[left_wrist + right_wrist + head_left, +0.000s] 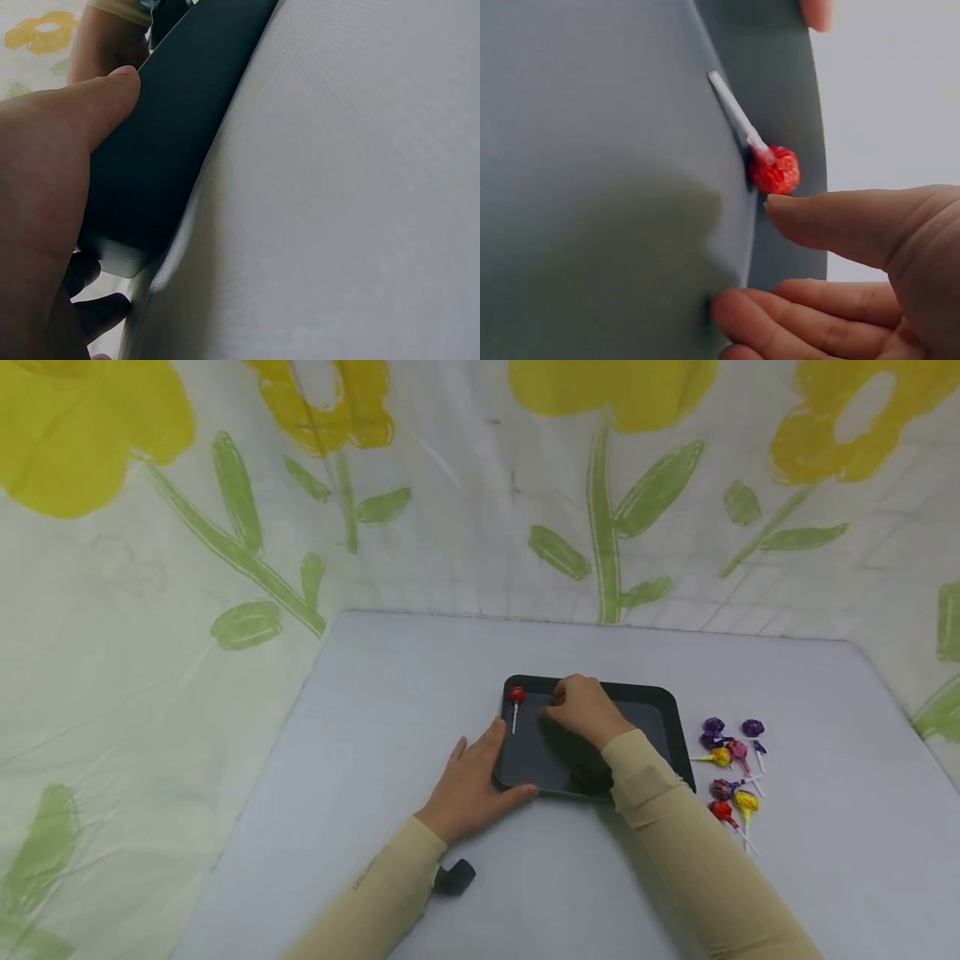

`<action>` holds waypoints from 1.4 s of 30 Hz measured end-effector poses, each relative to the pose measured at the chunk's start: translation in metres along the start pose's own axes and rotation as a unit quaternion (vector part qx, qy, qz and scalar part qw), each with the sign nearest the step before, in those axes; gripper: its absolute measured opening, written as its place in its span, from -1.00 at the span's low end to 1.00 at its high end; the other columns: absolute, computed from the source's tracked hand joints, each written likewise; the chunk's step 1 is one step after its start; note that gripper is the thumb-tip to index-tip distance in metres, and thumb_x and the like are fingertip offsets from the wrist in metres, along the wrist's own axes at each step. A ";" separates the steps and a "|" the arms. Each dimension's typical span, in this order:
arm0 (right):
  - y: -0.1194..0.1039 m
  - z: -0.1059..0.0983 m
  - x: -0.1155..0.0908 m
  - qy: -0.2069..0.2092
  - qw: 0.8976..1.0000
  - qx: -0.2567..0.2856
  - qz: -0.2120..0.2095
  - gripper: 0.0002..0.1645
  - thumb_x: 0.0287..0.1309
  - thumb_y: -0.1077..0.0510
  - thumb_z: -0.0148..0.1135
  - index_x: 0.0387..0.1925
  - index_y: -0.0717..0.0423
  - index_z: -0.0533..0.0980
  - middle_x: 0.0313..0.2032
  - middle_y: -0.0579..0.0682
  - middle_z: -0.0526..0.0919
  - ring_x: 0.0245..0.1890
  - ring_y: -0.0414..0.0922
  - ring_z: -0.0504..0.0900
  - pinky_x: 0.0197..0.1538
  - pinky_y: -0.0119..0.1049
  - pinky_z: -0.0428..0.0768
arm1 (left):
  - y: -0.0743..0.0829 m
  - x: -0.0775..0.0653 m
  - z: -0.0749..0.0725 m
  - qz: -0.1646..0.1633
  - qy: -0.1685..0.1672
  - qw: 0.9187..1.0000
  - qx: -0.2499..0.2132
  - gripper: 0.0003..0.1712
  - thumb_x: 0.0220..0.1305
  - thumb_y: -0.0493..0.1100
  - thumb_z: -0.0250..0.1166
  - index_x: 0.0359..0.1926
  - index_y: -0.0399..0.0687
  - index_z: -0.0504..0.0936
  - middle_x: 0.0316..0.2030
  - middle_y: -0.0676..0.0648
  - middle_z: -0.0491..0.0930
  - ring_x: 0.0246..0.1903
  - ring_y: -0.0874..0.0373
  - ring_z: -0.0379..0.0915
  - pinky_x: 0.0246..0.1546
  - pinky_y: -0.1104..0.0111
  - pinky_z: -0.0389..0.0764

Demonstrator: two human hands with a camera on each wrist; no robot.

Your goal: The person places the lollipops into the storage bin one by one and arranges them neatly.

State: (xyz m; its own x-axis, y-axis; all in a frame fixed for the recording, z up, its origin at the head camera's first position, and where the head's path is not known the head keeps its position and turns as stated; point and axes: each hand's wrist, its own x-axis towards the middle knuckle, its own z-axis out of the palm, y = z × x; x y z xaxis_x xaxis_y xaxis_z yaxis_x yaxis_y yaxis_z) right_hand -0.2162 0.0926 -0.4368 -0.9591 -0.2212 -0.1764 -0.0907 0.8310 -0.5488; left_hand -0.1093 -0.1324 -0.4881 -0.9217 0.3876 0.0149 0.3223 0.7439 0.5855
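your left hand (467, 787) is spread against the tray (527, 764) | right hand (583, 706) loose, thumb off the fingers, nothing pinched | red lolly (517, 694) in tray's far-left corner | probably light, hard, kinda slick, so grab the stick (733, 106)

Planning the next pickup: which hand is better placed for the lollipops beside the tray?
Probably the right hand: it's nearer the lollipops right of the tray, while the left hand touches the tray's opposite side.

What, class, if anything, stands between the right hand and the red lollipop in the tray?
Nothing visible: in the head view, only a bare patch of the tray separates the right hand from the red lollipop.
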 end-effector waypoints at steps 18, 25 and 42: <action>-0.002 -0.014 -0.018 0.006 1.000 0.014 -0.006 -0.36 0.33 0.01 0.42 0.24 0.41 0.57 0.05 0.32 0.74 0.04 0.18 0.75 0.08 0.07 0.72 | -0.006 -0.001 -0.002 -0.003 0.007 1.000 -0.008 0.31 0.29 0.63 0.15 0.71 -0.08 -0.08 0.66 -0.03 0.02 0.61 0.08 0.06 0.65 -0.06 -0.18; -0.003 -0.018 -0.023 0.006 0.999 0.032 -0.002 -0.35 0.35 -0.01 0.41 0.26 0.38 0.56 0.05 0.30 0.74 0.03 0.16 0.75 0.06 0.05 0.74 | -0.006 -0.003 -0.005 -0.002 0.008 1.000 -0.010 0.30 0.28 0.63 0.15 0.70 -0.07 -0.07 0.65 -0.04 0.05 0.60 0.07 0.08 0.65 -0.07 -0.17; 0.009 -0.021 -0.039 0.027 0.999 0.038 -0.020 -0.43 0.36 0.03 0.40 0.21 0.37 0.60 -0.01 0.26 0.77 0.00 0.15 0.75 0.03 0.07 0.73 | -0.006 -0.003 -0.007 -0.002 0.013 1.000 -0.014 0.31 0.27 0.62 0.19 0.70 -0.08 -0.05 0.64 -0.05 0.06 0.59 0.05 0.10 0.65 -0.06 -0.17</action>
State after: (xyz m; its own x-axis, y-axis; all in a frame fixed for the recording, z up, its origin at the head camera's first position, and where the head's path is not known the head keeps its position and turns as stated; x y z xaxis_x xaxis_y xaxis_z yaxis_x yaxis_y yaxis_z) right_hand -0.1852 0.1188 -0.4178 -0.9686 -0.2237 -0.1089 -0.1113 0.7810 -0.6146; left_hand -0.1096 -0.1417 -0.4863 -0.9284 0.3701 0.0342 0.3132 0.7296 0.6080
